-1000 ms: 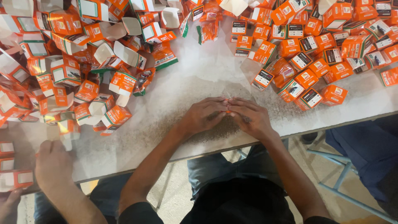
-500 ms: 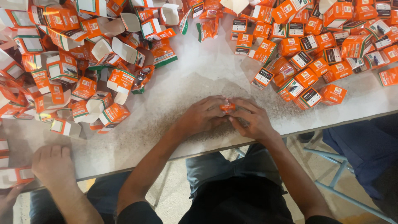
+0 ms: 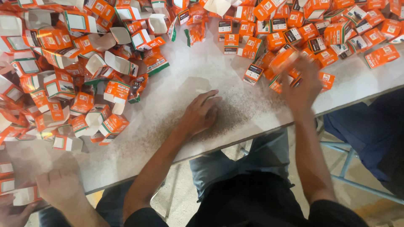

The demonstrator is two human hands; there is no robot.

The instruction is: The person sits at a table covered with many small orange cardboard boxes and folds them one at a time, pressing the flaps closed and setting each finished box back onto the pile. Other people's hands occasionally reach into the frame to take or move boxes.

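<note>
My left hand (image 3: 201, 114) rests palm down on the white table (image 3: 176, 96), fingers loosely apart, holding nothing. My right hand (image 3: 302, 82) is raised and blurred at the edge of the heap of closed small orange boxes (image 3: 320, 25) on the right. A small orange box (image 3: 283, 60), blurred as well, sits at its fingertips in its grip. A heap of open, unfolded orange-and-white cartons (image 3: 63, 75) lies left of my left hand, a short way off.
Another person's hand (image 3: 59, 189) rests at the table's near left edge, beside flat cartons (image 3: 23, 195). A person in blue clothing (image 3: 370, 126) is at the right, next to a blue metal stool frame (image 3: 349, 168). Dark dust speckles the table by my left hand.
My hands were together over a small orange box. They have parted: the right hand swung right and up to the closed-box heap with the box, and the left stayed on the table.
</note>
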